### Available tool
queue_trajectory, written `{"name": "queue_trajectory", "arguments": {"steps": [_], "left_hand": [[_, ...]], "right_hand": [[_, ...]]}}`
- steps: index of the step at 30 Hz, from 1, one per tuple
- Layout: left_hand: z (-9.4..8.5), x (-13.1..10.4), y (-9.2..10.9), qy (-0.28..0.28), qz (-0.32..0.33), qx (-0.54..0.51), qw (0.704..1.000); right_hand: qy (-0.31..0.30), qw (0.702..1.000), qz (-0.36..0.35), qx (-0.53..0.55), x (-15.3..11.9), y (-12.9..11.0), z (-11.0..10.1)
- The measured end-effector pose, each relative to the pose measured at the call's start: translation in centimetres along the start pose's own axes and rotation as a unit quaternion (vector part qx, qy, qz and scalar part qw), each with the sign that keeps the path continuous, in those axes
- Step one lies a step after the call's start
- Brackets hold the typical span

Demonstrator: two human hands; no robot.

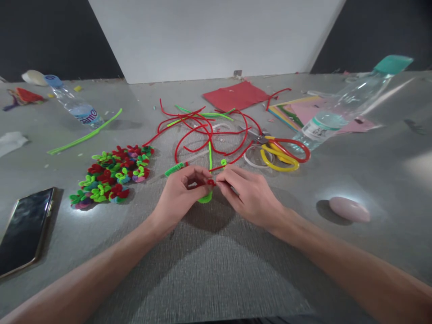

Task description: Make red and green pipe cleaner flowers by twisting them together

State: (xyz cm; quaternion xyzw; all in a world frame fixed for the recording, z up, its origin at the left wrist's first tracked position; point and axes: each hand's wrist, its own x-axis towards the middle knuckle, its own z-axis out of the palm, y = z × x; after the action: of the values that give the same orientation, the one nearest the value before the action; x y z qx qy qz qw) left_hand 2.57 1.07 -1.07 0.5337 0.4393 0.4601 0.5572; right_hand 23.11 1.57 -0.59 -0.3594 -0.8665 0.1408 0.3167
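My left hand [180, 193] is closed, thumb against fingers, on a small red and green pipe-cleaner piece [205, 198] whose green loop hangs below the fingertips. Close beside it, my right hand [253, 193] pinches at the red part of the same piece; the exact grip is hidden. Just beyond the fingers lie loose red and green pipe cleaners [209, 130] in a tangle. A green coil wound on a thin rod [174, 169] rests by my left knuckles, and a tiny green curl [223, 162] sits above my right fingers.
Left stand a pile of finished pipe-cleaner flowers [104, 176], a phone [29, 229] and a water bottle [76, 105]. Scissors [281, 150], another bottle [324, 123], coloured sheets [303, 110] and a pinkish oval object [349, 209] lie right. Red felt [236, 95] is behind.
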Motion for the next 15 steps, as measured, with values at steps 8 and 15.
{"name": "queue_trajectory", "arguments": {"steps": [8, 15], "left_hand": [[-0.1, 0.0, -0.2, 0.024, 0.025, 0.067, 0.997], [-0.3, 0.0, -0.3, -0.014, 0.039, 0.045, 0.998]], "right_hand": [[-0.013, 0.952, 0.177, 0.251, 0.9, 0.0, -0.2], [-0.085, 0.907, 0.171, 0.375, 1.4, 0.9, -1.4]]}}
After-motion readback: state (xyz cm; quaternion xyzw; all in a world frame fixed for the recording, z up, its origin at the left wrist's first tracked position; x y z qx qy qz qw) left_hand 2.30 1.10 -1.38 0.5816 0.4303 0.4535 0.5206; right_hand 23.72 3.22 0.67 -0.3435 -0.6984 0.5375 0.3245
